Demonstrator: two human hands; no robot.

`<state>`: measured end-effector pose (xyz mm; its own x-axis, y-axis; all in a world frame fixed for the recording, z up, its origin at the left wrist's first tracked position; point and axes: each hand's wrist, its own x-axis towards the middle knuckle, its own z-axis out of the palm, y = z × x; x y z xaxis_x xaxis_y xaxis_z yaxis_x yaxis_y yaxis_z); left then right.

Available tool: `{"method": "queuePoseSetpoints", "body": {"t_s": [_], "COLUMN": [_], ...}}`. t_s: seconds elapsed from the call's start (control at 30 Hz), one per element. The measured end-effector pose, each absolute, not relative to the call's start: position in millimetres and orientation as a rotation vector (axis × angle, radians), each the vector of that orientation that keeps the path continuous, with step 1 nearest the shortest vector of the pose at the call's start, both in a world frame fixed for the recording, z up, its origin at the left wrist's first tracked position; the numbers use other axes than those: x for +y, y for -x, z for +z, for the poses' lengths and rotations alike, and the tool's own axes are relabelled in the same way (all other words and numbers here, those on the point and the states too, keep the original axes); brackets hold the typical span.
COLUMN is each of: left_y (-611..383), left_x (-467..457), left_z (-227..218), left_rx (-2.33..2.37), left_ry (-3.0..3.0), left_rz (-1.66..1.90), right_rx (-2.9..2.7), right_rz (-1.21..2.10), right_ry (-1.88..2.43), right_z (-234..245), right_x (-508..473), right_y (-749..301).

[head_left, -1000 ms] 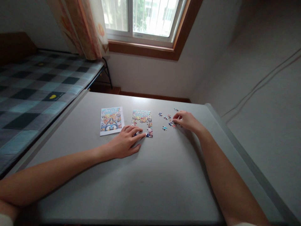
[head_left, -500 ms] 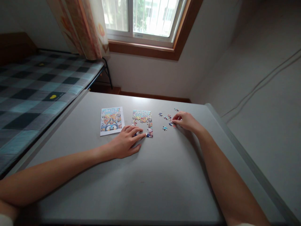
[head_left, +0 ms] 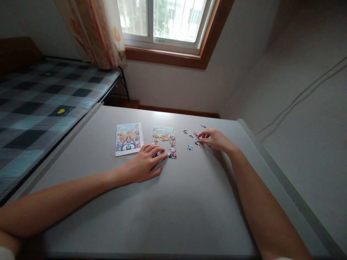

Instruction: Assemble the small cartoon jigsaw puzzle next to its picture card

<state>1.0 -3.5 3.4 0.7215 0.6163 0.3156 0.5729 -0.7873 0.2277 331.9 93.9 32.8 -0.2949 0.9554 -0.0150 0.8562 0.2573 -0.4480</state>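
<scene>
A partly assembled jigsaw puzzle lies on the table, with a gap in its middle and lower part. My left hand rests flat over its lower left, fingers spread, their tips touching the bottom edge and hiding part of it. To the right, several loose puzzle pieces are scattered. Among them is my right hand, thumb and forefinger a little apart above the pieces; I see none held between them. Left of the puzzle is a printed reference picture of the same colourful design, its corner near my left hand.
The pale grey table has a raised strip along its right side. A bed with a checked cover stands to the left. Beyond the table are a window, an orange-patterned curtain and a wall with a cable.
The thumb and forefinger of my right hand have parted slightly over the loose pieces. My left hand, the puzzle and the printed picture have stayed in place.
</scene>
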Motion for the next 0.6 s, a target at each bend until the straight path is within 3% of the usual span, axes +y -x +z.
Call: {"method": "queuePoseSetpoints", "body": {"t_s": [0.6], "left_y": [-0.3], "left_x": [-3.5], "left_z": [3.4], "left_rx": [0.972], "left_ry": [-2.825], "left_rz": [0.553], "right_rx": [-2.223], "right_rz": [0.536], "right_ry": [1.727], "right_z": [31.8], "right_x": [94.2], "right_y": [-330.9]}}
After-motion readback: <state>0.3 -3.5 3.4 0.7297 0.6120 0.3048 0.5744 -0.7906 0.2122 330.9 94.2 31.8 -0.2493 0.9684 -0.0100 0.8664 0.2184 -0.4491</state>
